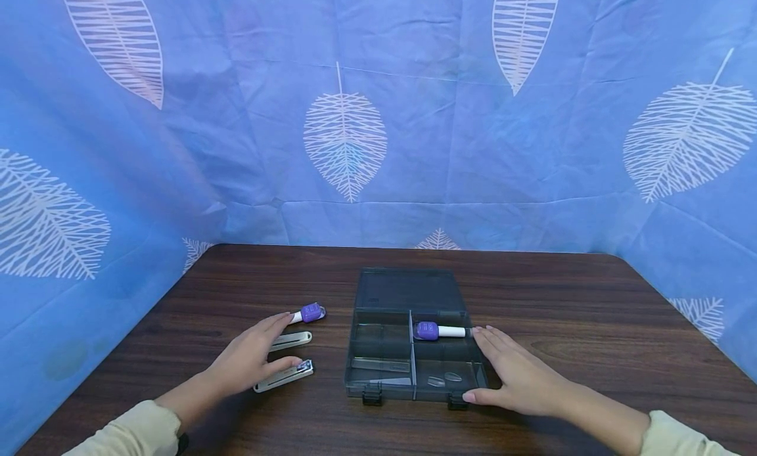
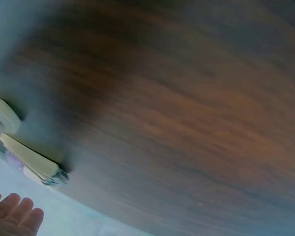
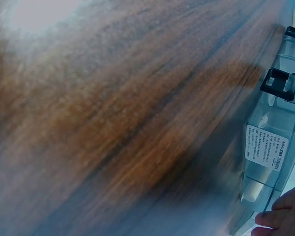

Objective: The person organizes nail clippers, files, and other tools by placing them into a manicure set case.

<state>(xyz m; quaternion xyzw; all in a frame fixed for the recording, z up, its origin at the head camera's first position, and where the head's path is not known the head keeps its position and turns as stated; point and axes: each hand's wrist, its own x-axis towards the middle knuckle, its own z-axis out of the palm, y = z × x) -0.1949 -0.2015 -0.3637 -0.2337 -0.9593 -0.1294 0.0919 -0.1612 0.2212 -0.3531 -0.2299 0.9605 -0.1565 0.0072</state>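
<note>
Head view: shows a dark box [image 1: 434,395] with lid [image 1: 408,290] laid back, holding a purple bottle [image 1: 428,330] and a clear nail tip [image 1: 436,382] in its right half. At the box's right side, shows the right hand [image 1: 523,382] with straight fingers, clasping nothing. Left of the box, shows the left hand [image 1: 251,351] relaxed above a near clipper [image 1: 286,377], partly hiding a far clipper [image 1: 294,340] and a second bottle [image 1: 311,312]; cannot tell whether touching.

Left wrist view: shows fingertips [image 2: 34,219] clear of both clippers.

Right wrist view: shows a printed label [image 3: 267,147] on the box, unseen from the head.
</note>
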